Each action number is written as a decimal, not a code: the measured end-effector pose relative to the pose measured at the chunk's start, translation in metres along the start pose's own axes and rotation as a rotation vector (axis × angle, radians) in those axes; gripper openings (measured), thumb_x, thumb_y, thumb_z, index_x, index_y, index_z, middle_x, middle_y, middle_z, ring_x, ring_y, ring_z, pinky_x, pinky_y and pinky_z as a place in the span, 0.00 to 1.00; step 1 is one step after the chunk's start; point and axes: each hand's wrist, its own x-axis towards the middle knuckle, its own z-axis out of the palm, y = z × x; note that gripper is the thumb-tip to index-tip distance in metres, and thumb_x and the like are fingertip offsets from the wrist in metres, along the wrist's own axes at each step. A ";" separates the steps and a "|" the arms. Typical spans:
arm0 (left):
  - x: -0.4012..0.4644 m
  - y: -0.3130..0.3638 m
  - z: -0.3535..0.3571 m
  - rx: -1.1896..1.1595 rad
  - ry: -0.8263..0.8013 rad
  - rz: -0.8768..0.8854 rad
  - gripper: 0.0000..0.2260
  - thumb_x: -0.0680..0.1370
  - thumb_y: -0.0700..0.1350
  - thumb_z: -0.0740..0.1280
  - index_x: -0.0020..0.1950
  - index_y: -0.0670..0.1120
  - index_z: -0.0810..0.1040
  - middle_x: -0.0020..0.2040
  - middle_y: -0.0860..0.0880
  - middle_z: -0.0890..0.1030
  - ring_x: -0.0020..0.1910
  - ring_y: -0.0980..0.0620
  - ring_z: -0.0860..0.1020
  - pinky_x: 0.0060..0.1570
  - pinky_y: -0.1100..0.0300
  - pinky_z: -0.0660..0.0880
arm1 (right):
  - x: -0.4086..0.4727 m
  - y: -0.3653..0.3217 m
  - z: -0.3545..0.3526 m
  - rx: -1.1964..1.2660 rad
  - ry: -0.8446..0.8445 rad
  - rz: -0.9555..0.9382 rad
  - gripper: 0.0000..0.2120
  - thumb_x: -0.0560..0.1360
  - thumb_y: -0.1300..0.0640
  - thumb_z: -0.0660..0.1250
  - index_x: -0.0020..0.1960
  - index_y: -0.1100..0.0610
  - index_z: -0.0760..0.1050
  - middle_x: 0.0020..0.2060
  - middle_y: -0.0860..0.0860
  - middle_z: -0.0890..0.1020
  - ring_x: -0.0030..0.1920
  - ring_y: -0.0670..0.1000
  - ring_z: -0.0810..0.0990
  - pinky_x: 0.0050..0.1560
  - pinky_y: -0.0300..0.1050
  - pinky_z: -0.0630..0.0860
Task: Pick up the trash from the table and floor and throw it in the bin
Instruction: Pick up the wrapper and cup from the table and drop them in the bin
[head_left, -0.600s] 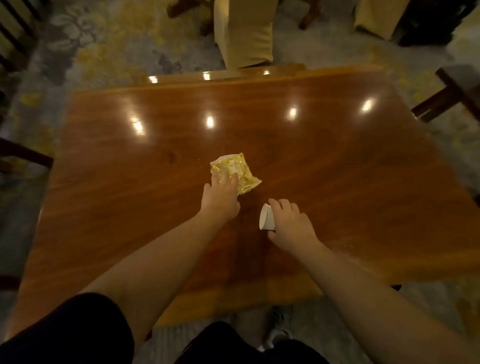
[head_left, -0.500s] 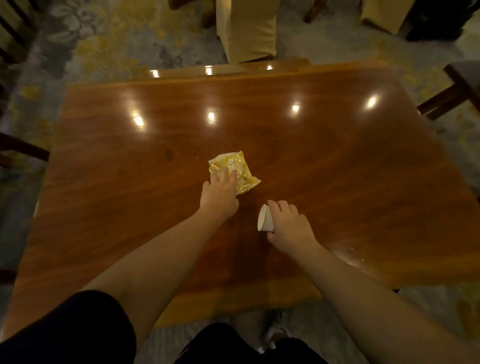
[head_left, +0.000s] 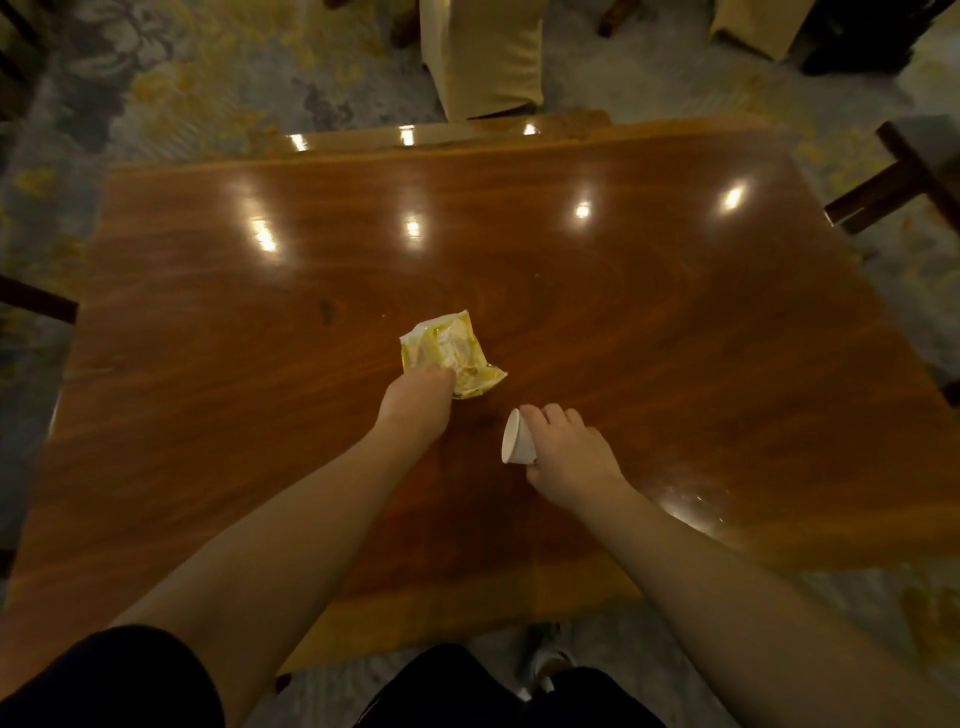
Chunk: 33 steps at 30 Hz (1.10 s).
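Two pieces of trash were in hand. Since half a second before, the left hand (head_left: 415, 402) had curled from flat to pinching the yellow wrapper (head_left: 449, 358), mid-bench (head_left: 675, 322), long axis running near-right to far-left; pickup judged begun. The paper cup (head_left: 517, 439) was gripped by the right hand (head_left: 569, 449), mouth pointing left.

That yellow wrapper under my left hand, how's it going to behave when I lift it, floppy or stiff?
Probably floppy: the yellow wrapper looks crumpled and creased, so it should sag from wherever the left hand pinches it. It likely weighs very little, since it lies thin and flat on the table. Its glossy film may be a bit slippery, so gather it rather than pinching one corner.
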 end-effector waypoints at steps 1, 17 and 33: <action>-0.003 -0.002 -0.001 0.000 0.007 0.009 0.09 0.78 0.36 0.63 0.53 0.47 0.79 0.45 0.49 0.79 0.38 0.50 0.78 0.34 0.55 0.78 | -0.001 -0.001 -0.001 0.001 0.003 -0.001 0.36 0.73 0.52 0.73 0.74 0.50 0.57 0.65 0.53 0.71 0.64 0.56 0.71 0.58 0.54 0.76; -0.064 -0.001 -0.022 -0.081 0.115 0.257 0.06 0.78 0.45 0.65 0.51 0.52 0.81 0.44 0.53 0.79 0.42 0.54 0.77 0.42 0.55 0.81 | -0.089 -0.018 -0.024 0.025 0.262 0.103 0.36 0.71 0.50 0.73 0.73 0.50 0.57 0.62 0.51 0.73 0.60 0.54 0.73 0.51 0.50 0.78; -0.198 0.155 -0.018 -0.086 0.212 0.469 0.08 0.79 0.50 0.65 0.57 0.52 0.79 0.48 0.54 0.78 0.43 0.57 0.75 0.41 0.63 0.76 | -0.279 0.068 -0.003 0.129 0.446 0.246 0.37 0.71 0.50 0.74 0.71 0.45 0.56 0.63 0.48 0.72 0.62 0.52 0.72 0.56 0.50 0.76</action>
